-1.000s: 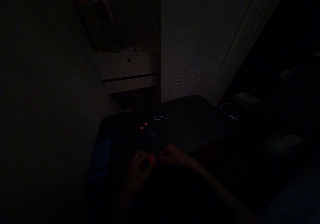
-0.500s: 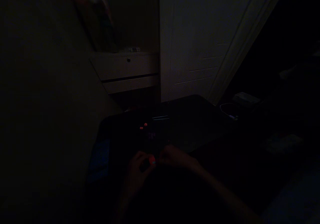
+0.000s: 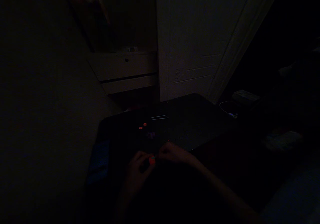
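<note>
The room is very dark. Over the near part of a dark table (image 3: 190, 117), my left hand (image 3: 138, 167) pinches a small round orange-red piece (image 3: 152, 160) between thumb and fingers. A tiny bluish-green bit shows at the piece's upper edge. Close to its right side, my right hand (image 3: 172, 153) has its fingers pressed together; whatever they hold is too dark to make out. Beyond the hands lie a small purple cluster (image 3: 151, 135) and two little orange pieces (image 3: 145, 124). Farther back rest two thin, pale sticks (image 3: 160, 117).
A blue flat item (image 3: 98, 162) lies at the table's left edge. Behind stand a drawer unit (image 3: 127, 67) and a pale panelled door (image 3: 190, 34). On the right, a white cable (image 3: 225, 103) and a box-like object (image 3: 246, 97) sit beyond the table.
The bluish-green bit has shifted from the lower right of the orange-red piece to its upper edge. My right hand has moved slightly up. The whole view has shifted a little.
</note>
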A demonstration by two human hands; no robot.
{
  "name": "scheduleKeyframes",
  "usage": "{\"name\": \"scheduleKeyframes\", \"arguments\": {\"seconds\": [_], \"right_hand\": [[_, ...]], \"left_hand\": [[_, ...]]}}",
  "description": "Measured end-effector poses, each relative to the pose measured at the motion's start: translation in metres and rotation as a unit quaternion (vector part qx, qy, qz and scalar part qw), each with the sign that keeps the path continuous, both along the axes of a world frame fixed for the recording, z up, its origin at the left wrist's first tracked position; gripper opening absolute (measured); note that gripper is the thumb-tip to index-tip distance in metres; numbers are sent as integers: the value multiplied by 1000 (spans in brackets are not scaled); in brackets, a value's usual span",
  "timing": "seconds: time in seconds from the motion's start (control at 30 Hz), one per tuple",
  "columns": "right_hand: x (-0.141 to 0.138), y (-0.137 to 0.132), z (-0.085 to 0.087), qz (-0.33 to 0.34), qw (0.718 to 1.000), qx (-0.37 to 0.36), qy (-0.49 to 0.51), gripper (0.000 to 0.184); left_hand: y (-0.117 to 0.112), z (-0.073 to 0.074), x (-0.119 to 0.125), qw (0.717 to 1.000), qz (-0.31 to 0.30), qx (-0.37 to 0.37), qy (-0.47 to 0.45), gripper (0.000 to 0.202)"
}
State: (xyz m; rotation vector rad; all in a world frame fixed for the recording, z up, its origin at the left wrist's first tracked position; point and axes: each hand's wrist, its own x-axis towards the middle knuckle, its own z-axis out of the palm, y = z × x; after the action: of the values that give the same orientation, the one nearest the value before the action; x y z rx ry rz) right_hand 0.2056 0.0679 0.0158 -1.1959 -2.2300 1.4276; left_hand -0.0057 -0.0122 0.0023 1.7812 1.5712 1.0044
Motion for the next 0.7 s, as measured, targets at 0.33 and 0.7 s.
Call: {"name": "scheduleKeyframes", "arguments": {"seconds": [0.33,0.7], "right_hand": [[-3,-1,12,15,1000,12,-16,21],[-6,-5,13,6,1000,2,5,23]], "left_hand": [[-1,2,0,1000,-6,-5,-4,24],[1,2,0,1000,-11,4,-2,20]]}}
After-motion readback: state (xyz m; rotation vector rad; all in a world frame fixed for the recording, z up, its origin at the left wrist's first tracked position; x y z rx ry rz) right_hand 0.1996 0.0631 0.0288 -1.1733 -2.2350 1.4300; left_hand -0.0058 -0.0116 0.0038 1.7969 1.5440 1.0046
